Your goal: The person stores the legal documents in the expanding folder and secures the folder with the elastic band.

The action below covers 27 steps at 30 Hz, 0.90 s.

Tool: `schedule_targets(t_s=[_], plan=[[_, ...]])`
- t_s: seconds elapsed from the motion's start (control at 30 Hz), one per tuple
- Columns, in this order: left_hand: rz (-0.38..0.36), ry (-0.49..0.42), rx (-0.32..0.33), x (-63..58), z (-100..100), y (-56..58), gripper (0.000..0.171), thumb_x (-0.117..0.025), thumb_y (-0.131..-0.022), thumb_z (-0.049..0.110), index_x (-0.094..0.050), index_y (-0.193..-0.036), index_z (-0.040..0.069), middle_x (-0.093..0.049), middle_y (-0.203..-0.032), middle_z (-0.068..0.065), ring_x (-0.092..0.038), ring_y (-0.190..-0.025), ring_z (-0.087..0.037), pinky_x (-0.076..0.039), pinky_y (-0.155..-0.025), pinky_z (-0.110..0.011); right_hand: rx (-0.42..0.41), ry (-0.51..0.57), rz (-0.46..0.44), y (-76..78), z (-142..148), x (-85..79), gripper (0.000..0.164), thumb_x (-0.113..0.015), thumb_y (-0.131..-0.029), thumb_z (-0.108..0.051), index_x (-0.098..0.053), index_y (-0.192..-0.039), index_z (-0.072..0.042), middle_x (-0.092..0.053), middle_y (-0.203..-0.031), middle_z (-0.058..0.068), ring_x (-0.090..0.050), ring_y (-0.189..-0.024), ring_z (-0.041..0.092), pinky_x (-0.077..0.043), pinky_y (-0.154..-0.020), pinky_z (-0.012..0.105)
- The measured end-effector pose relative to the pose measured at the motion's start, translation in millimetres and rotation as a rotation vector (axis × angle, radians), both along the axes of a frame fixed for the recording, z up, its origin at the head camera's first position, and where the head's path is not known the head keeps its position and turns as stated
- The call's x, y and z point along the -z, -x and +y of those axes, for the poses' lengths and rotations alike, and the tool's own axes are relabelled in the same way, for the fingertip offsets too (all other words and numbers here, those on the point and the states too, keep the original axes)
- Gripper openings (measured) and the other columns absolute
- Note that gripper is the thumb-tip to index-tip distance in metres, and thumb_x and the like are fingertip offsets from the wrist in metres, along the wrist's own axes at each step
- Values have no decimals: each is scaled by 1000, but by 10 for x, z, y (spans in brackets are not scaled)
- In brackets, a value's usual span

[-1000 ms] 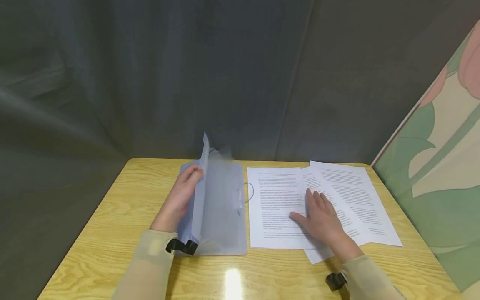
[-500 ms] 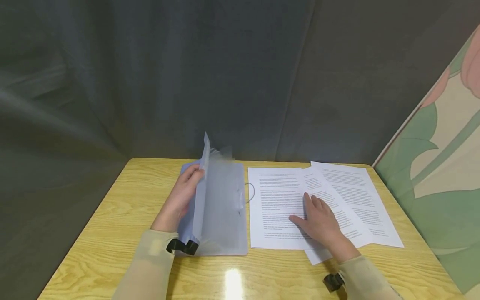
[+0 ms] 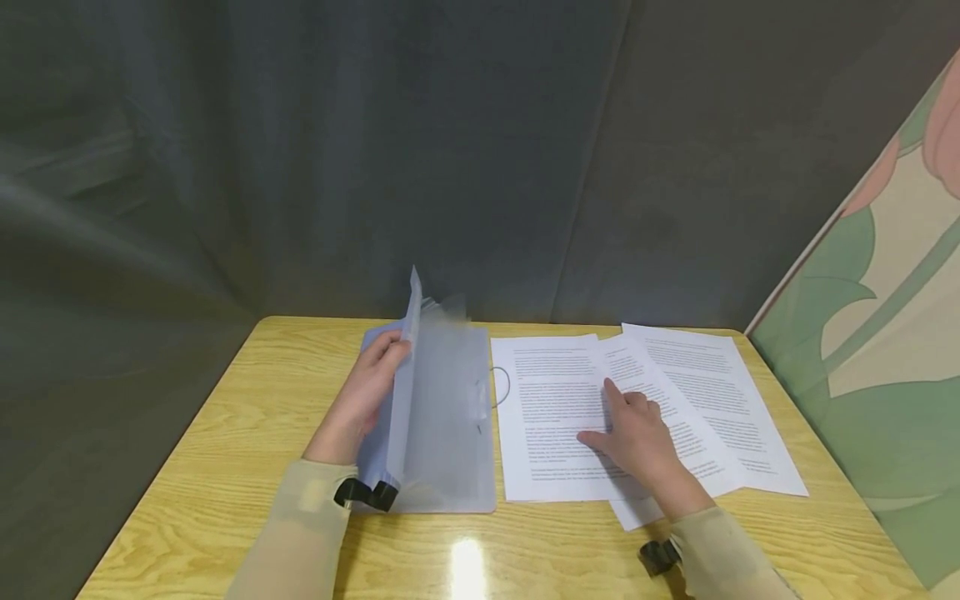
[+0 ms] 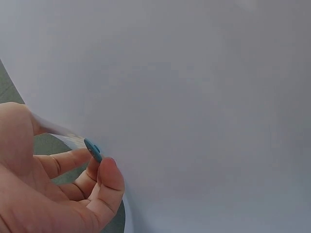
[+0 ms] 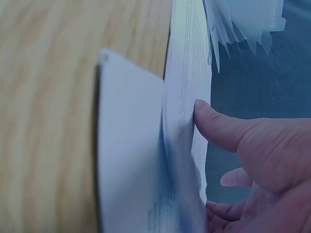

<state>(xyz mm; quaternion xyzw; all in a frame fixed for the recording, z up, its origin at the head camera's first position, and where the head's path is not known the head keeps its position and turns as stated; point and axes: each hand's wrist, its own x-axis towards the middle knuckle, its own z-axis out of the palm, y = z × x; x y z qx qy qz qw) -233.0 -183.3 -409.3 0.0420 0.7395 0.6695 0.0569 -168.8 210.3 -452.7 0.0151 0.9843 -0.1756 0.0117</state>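
A translucent bluish folder (image 3: pixel 450 417) lies on the table with its cover (image 3: pixel 401 408) raised. My left hand (image 3: pixel 356 396) holds that cover by its edge, thumb and fingers on either side. A small teal button (image 4: pixel 92 149) shows by the fingertips in the left wrist view. To the folder's right, three printed sheets overlap: a left sheet (image 3: pixel 551 383), a middle sheet (image 3: pixel 682 433) and a right sheet (image 3: pixel 720 367). My right hand (image 3: pixel 641 442) touches the left sheet near its right edge, index finger and thumb extended, other fingers bent.
A thin cord loop (image 3: pixel 507 387) sticks out from the folder's right edge and overlaps the left sheet. Tabbed dividers (image 5: pixel 248 24) show in the right wrist view. Dark curtain (image 3: pixel 450 167) hangs behind the wooden table (image 3: pixel 225 417); a floral panel (image 3: pixel 885 350) stands right.
The left sheet has shifted slightly left and tilted, its edge now closer to the folder. My right hand has moved a little left, its outer fingers more bent. The left hand stays nearly still.
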Motion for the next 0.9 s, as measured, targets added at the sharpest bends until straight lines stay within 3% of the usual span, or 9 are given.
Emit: schedule_targets(t_s=[0.33, 0.63, 0.73, 0.9], plan=[[1, -4, 0, -6, 18, 1, 46, -49, -116, 33, -55, -151, 4, -50, -152, -17, -38, -148, -33, -24, -126, -61, 31, 107, -51, 53, 30, 28, 105, -91, -93, -29, -28, -169, 8, -40, -153, 43, -53, -134, 59, -47, -108, 68], [4, 0, 2, -20, 26, -9, 47, -49, -116, 34, -55, -151, 3, -50, -153, -16, -37, -148, -33, -22, -127, -62, 94, 253, -97, 65, 194, -47, 98, -78, -102, -23, -16, -172, 5, -32, -167, 40, -32, -154, 60, -30, -122, 69], [0, -2, 3, -20, 20, -11, 48, -50, -116, 35, -54, -151, 3, -50, -153, -16, -37, -149, -33, -21, -128, -63, 129, 301, -121, 59, 234, -79, 95, -75, -104, -25, -16, -173, 3, -36, -166, 40, -34, -153, 59, -32, -122, 69], [0, -3, 0, -11, 19, -4, 47, -50, -116, 33, -54, -151, 2, -50, -153, -17, -37, -149, -33, -21, -128, -64, 119, 340, -121, 35, 279, -94, 84, -67, -109, -28, -21, -172, 3, -36, -164, 42, -37, -152, 59, -34, -121, 69]])
